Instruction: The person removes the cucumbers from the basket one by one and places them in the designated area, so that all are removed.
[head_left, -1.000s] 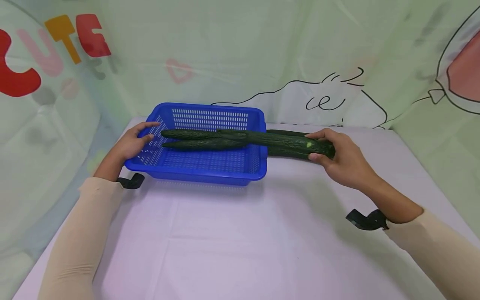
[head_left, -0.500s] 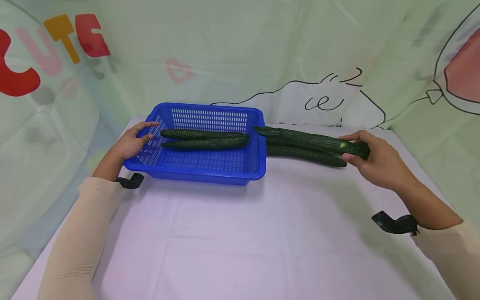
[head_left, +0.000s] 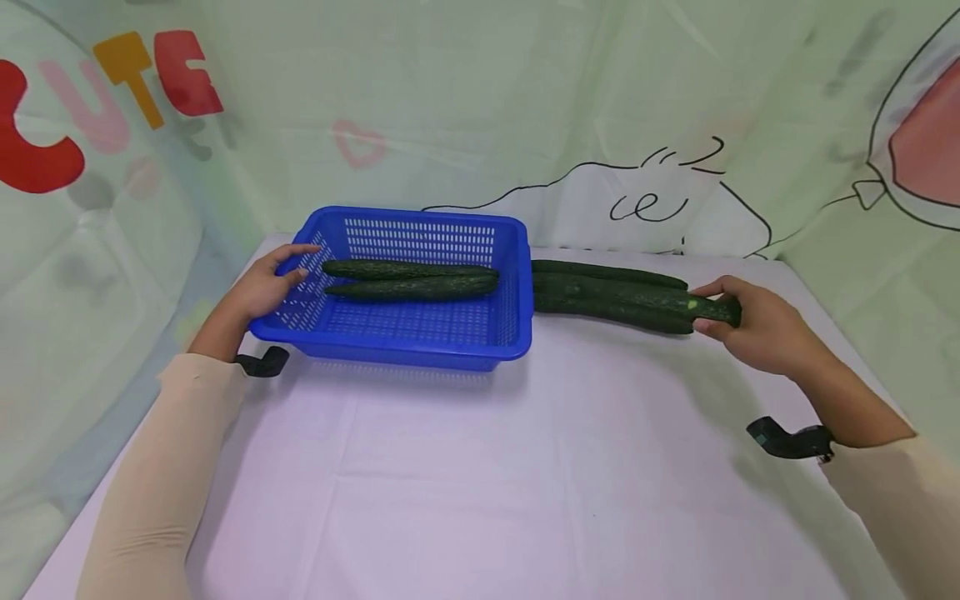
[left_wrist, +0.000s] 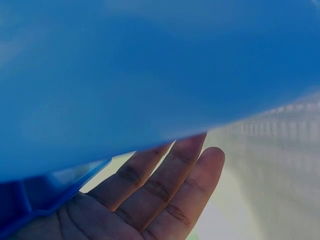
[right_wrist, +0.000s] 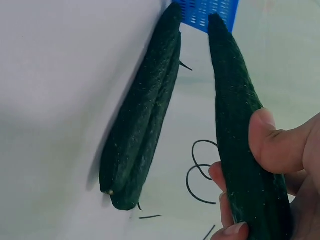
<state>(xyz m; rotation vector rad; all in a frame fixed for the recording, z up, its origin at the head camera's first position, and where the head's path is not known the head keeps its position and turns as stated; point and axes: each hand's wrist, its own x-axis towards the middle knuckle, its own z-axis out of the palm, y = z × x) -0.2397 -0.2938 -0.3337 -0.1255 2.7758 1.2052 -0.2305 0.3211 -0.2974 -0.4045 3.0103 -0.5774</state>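
Observation:
My left hand (head_left: 266,286) holds the left end of the blue plastic basket (head_left: 390,352), thumb and a finger over the rim. In the left wrist view, several fingers (left_wrist: 187,200) extend behind the blurred blue wall. Two dark green cucumbers (head_left: 420,288) lie side by side in the basket. Right of it, my right hand (head_left: 757,325) grips the end of another long cucumber (right_wrist: 230,100), with the thumb on one side and fingers on the other. That one is held above two cucumbers (right_wrist: 140,115) lying together on the table; the basket hides their left ends in the head view.
A white cloth covers the table (head_left: 450,475). Behind the basket hangs a pale green printed sheet (head_left: 465,100) with drawn lines and coloured letters. A black wrist strap piece (head_left: 791,437) sticks out at my right wrist.
My right hand has drawn the cucumber rightward, out from over the basket, then lowered it a little above the two outside. My left hand and the basket have stayed put.

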